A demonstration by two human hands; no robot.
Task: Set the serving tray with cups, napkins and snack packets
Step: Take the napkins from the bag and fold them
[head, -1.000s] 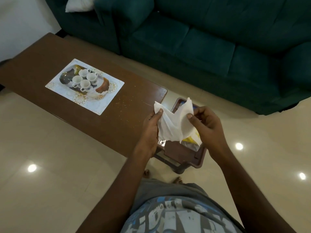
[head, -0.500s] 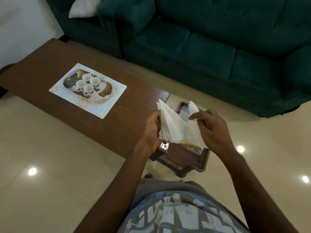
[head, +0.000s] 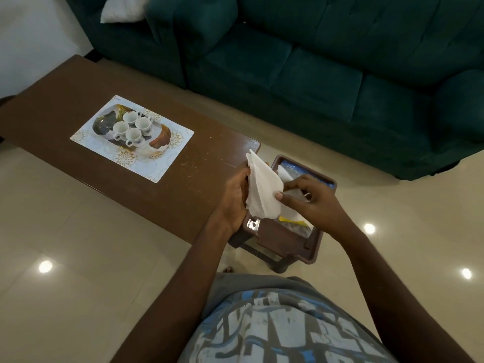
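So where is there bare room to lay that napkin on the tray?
On the tray, the near-right corner and the strip along its near edge are bare. The four cups crowd its middle. The table right of the tray is free too.

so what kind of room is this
Most likely a home living room: a dark green sofa faces a long wooden coffee table on a glossy tiled floor.
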